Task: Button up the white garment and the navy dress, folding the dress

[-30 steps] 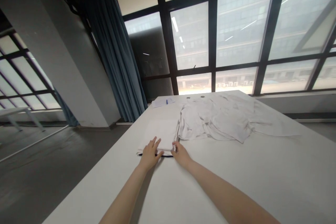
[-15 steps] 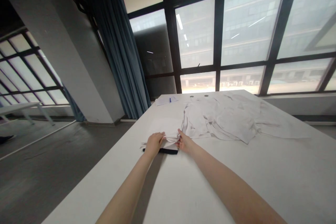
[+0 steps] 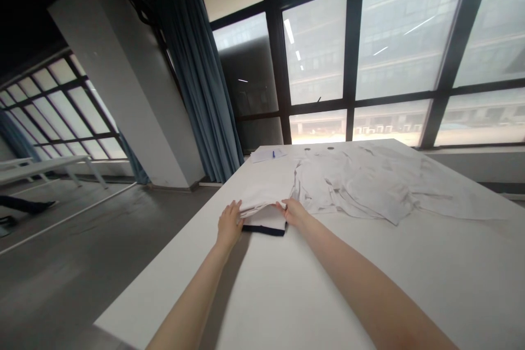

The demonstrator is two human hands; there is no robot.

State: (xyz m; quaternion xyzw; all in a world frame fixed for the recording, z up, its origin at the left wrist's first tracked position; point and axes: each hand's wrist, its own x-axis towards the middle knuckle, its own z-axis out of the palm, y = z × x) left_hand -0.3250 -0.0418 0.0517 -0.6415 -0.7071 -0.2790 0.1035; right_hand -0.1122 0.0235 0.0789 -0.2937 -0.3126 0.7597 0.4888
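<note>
A folded white garment (image 3: pixel 264 197) with a dark band (image 3: pixel 263 230) along its near edge lies on the white table. My left hand (image 3: pixel 230 223) is at its left side, fingers closed on the edge of the folded layers. On the opposite side, my right hand (image 3: pixel 294 213) pinches the right edge between thumb and fingers. Between the hands the upper layers arch up a little, and the layer with the dark band shows flat beneath. Some fingertips are hidden behind the cloth.
Crumpled white garments (image 3: pixel 361 186) spread over the table to the right. Farther back lie a paper sheet (image 3: pixel 262 156) and a blue pen (image 3: pixel 274 154). Two dark discs (image 3: pixel 330 148) sit near the far edge. At far left, someone's dark-clad leg (image 3: pixel 24 205) shows by a bench (image 3: pixel 45 168).
Both hands have gripped the garment's sides farther apart, the left one shifting left. The upper layers are straighter and lifted, exposing more of the banded layer. The view has turned slightly left.
</note>
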